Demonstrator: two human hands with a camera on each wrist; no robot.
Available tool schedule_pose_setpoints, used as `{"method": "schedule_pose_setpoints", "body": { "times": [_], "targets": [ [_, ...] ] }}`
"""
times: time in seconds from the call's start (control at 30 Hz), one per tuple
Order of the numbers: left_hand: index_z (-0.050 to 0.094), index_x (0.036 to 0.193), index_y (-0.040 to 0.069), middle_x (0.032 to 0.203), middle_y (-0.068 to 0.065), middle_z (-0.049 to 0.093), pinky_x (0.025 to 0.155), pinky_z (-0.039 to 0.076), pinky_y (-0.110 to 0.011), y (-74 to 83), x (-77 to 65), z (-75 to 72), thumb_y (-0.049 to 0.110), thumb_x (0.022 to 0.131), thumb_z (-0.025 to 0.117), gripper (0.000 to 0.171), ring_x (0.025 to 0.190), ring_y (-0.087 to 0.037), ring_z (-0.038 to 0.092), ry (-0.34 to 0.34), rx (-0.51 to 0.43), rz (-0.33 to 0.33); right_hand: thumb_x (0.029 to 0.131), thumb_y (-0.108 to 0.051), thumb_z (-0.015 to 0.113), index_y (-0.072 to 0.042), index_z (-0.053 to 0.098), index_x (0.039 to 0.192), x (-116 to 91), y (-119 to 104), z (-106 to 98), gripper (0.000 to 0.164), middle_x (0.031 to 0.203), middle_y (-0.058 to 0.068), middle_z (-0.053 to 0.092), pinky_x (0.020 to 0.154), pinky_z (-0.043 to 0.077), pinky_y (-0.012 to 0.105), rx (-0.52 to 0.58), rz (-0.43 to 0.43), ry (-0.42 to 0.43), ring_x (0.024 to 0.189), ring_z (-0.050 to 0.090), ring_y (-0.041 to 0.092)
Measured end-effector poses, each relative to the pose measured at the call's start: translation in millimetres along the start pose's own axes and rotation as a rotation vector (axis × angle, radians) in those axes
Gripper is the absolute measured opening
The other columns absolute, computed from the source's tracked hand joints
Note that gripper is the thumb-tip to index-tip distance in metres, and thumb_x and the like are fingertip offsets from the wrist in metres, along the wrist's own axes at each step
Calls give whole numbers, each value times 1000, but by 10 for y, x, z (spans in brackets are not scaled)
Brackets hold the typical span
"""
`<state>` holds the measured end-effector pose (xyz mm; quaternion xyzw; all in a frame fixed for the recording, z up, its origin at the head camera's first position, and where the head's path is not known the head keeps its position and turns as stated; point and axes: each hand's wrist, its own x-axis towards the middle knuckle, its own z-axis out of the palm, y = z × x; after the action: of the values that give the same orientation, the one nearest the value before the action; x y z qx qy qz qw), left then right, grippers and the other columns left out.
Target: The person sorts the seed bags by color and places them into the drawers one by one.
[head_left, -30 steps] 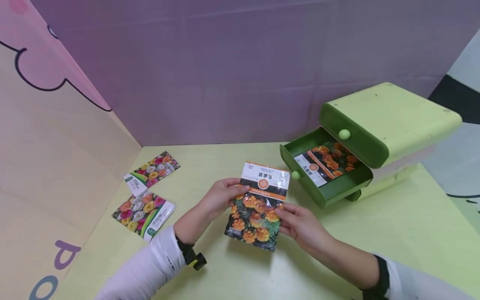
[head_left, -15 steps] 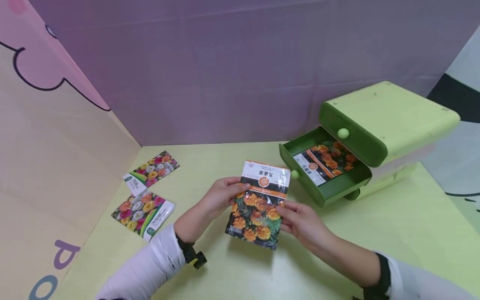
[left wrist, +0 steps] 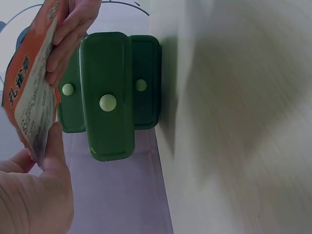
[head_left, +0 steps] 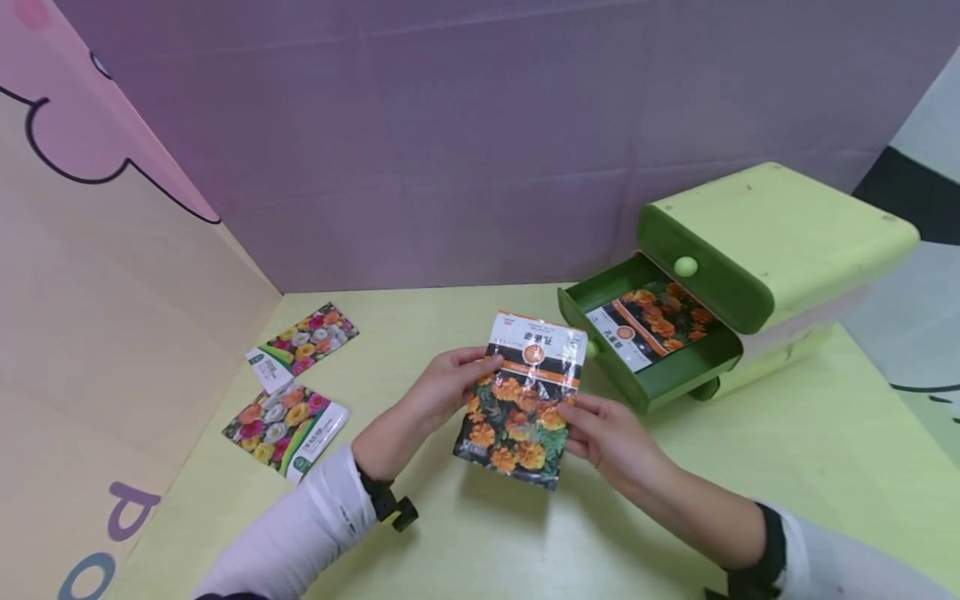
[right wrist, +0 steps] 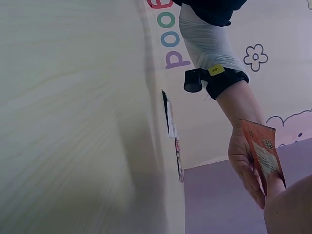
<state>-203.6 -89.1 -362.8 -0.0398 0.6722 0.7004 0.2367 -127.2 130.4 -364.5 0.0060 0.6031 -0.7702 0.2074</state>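
Note:
Both hands hold a seed packet [head_left: 517, 417] with orange marigolds on its front, tilted above the table. My left hand [head_left: 442, 387] pinches its left edge near the white header. On the other long edge, lower down, my right hand [head_left: 611, 433] pinches it between thumb and fingers. The packet's orange back [left wrist: 29, 83] with printed text faces the left wrist camera. A similar marigold packet [head_left: 652, 325] lies in the pulled-out drawer [head_left: 675, 383] just right of the hands.
The drawer belongs to a light green cabinet [head_left: 795, 225] at the right; its top drawer, with a round knob [head_left: 686, 267], is pushed in. At the left lie two packets with mixed flowers, one behind [head_left: 307, 342] and one in front [head_left: 277, 425]. A purple wall [head_left: 450, 150] closes the back.
Both hands have raised the held packet slightly, away from me and a little to the right. The drawer and the packets on the table stay where they were.

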Motion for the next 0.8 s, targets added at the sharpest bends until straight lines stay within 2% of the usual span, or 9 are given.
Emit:
{"method": "schedule_pose_setpoints", "body": {
  "times": [0.2,0.3,0.37,0.43,0.5,0.57,0.67,0.73,0.8],
  "targets": [
    [53,135,2,112,-14,67,73,56,-21,9,38,2,34,102,47,46,81,-9,66,11,-27,30,101,-12,48,15,29,141,-15,-81,-22,52,116,11,69,91,54,27,37,-22,17,97,70,13],
    [47,141,3,134,-17,58,92,54,-27,20,60,7,39,104,39,52,106,-19,66,1,-50,71,101,-13,49,13,28,143,-20,-139,-53,53,110,4,71,91,53,25,73,-26,44,97,70,11],
    [39,146,3,149,-16,43,108,43,-33,16,85,8,41,105,35,56,129,-25,53,-16,-43,108,101,-14,50,7,38,140,-24,-180,-80,46,105,0,72,90,53,24,106,-28,66,96,70,11],
    [30,150,2,157,-14,28,118,27,-40,6,115,13,42,105,33,59,144,-29,29,-26,-31,141,101,-14,51,0,51,130,-33,-218,-121,32,102,-2,73,89,54,22,155,-39,80,96,70,10],
    [24,151,1,160,-14,19,121,17,-43,-13,157,23,42,105,32,63,148,-31,18,-29,-10,170,100,-13,52,-7,60,114,-44,-261,-164,17,99,-1,73,87,54,20,195,-49,101,93,70,10],
    [22,151,0,161,-14,16,121,15,-43,-28,202,50,43,104,34,65,149,-31,16,-16,1,177,100,-13,52,-13,64,103,-58,-306,-214,13,98,-1,73,84,55,19,239,-62,117,92,70,9],
    [24,151,-1,160,-15,19,121,17,-43,-56,266,116,43,104,34,64,148,-32,18,-5,55,196,100,-12,52,-15,66,101,-72,-372,-297,15,98,1,73,82,55,18,288,-75,134,92,70,9],
    [26,151,1,160,-13,21,121,18,-42,-79,307,169,43,104,34,63,147,-31,21,-7,117,206,100,-12,52,-13,66,101,-79,-409,-356,14,99,1,73,76,55,15,326,-81,130,89,69,7],
    [27,151,3,160,-11,23,121,18,-43,-107,351,226,42,104,34,61,147,-30,21,-9,180,222,100,-10,52,-11,66,102,-78,-438,-412,14,100,2,72,77,55,16,373,-86,120,90,69,8]
  ]
}}
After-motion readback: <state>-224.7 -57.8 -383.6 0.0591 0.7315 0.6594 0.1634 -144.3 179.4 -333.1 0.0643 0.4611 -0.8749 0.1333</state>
